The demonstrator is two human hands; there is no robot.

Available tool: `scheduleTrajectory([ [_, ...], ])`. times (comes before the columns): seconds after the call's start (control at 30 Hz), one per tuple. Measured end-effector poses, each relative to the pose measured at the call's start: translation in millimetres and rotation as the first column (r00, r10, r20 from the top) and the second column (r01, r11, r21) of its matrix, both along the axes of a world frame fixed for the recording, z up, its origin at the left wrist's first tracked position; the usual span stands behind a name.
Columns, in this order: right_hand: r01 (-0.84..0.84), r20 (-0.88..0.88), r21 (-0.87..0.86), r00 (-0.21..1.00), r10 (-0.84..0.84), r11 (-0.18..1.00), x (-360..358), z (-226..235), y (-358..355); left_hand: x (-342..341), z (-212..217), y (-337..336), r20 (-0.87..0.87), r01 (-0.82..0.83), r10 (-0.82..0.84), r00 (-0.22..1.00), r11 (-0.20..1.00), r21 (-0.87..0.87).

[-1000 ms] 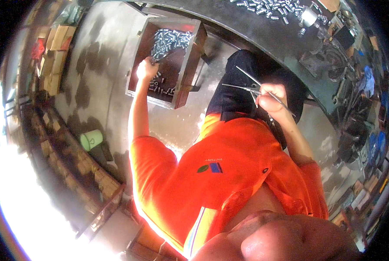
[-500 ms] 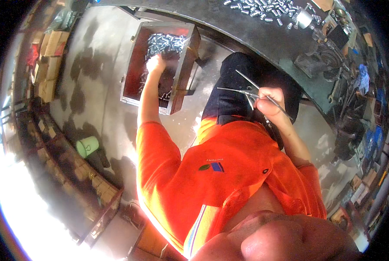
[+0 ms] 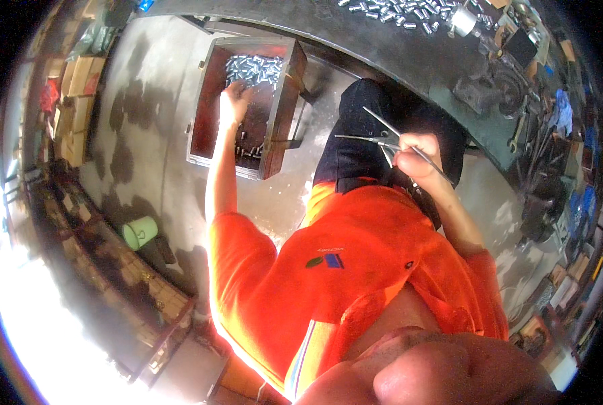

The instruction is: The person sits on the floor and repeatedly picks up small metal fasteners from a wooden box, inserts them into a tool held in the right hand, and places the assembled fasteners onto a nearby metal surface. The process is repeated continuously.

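My left hand reaches into an open box with a reddish inside, on the floor at left. Its fingers look loosely apart beside a heap of shiny short metal cylinders at the far end; nothing shows in them, though the fingertips are small and shaded. In front of my dark trousers, my right hand is closed around a slender metal tool with two long thin arms spread in a V. The part of the tool inside my fist is hidden, and its exact kind is unclear.
A dark workbench runs across the top, bearing loose metal cylinders. At its right stand a dark vise-like machine part and a blue cloth. A pale green bucket and brown cartons are at left.
My left hand has drawn slightly left and back from the heap, its fingers looser than before. My right hand and the tool have hardly moved. The view has shifted slightly.
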State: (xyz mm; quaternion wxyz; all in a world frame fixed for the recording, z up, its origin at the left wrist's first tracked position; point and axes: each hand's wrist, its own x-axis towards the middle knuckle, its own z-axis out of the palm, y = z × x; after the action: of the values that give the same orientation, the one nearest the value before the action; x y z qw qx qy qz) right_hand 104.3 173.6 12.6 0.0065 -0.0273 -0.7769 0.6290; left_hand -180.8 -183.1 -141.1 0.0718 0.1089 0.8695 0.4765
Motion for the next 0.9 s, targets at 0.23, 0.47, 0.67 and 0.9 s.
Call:
scheduleTrajectory([
  [0.23,-0.044,-0.163,0.102,0.985,0.061,0.994,-13,14,-12,125,141,106,0.245,0.132,-0.518,0.819,0.586,0.799],
  [0.47,-0.058,-0.22,0.061,0.973,0.071,0.996,-16,30,-4,180,121,160,0.391,-0.271,-0.705,0.591,0.283,0.92],
  [0.67,-0.061,-0.206,0.06,0.976,0.072,0.996,-17,33,-1,184,129,170,0.499,-0.284,-0.682,0.535,0.411,0.866],
  [0.9,-0.072,-0.338,0.241,0.929,0.153,0.968,-22,32,-6,187,149,172,0.457,-0.014,-0.542,0.705,0.635,0.773],
])
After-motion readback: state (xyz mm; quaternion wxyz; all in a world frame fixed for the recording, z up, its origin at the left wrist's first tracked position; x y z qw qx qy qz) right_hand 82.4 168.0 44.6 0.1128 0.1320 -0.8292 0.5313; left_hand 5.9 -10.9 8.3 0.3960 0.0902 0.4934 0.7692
